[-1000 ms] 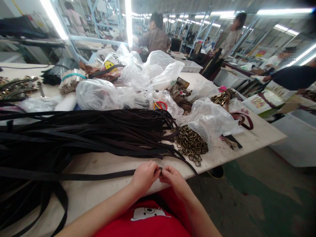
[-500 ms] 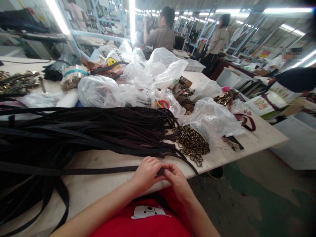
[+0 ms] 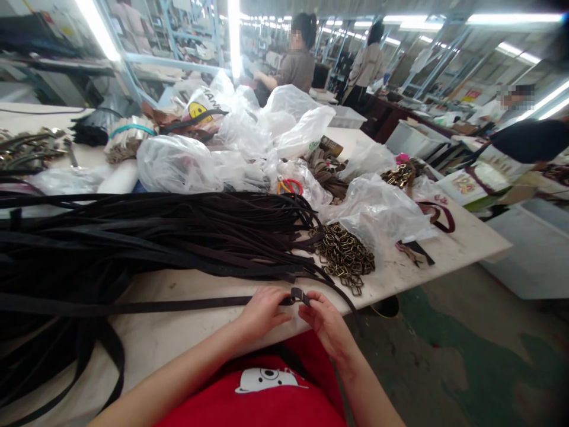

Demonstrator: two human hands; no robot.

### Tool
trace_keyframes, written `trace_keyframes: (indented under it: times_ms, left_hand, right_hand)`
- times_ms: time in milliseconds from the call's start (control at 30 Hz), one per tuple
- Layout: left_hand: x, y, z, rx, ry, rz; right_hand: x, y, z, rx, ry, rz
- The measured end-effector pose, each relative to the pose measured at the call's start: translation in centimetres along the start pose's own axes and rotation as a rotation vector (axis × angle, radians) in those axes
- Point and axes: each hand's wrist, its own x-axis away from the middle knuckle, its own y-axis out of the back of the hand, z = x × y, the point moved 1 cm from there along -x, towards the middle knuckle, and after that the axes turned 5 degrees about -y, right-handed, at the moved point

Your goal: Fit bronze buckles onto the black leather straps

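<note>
bright tube lights, grey floor (green-patched)

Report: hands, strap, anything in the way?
Left hand holding dark strap; right hand pinching it by the buckle. Buckle on strap, between both hands. Strap pile lies just beyond, not over the hands.

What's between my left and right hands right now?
In the head view, a small metal buckle on the dark strap lies between the left hand and right hand.
</note>
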Motion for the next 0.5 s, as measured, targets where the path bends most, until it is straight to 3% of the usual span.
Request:
trace_keyframes:
  times_ms: [100, 200, 300, 500]
  left_hand:
    - [0.0, 0.3, 0.2, -0.109, 0.011, 0.054]
    - [0.6, 1.5, 0.4, -0.177, 0.058, 0.077]
    - [1.8, 2.5, 0.9, -0.258, 0.086, 0.112]
    - [4.1, 2.7, 0.8, -0.364, 0.160, 0.178]
  right_hand:
    - [-0.3, 1.4, 0.3, 0.083, 0.064, -0.085]
    - [-0.7, 2.8, 0.7, 0.321, 0.221, -0.211]
    - [-0.9, 3.6, 0.8, 0.590, 0.342, -0.218]
    - [-0.9, 2.3, 0.6, 1.291, 0.718, -0.235]
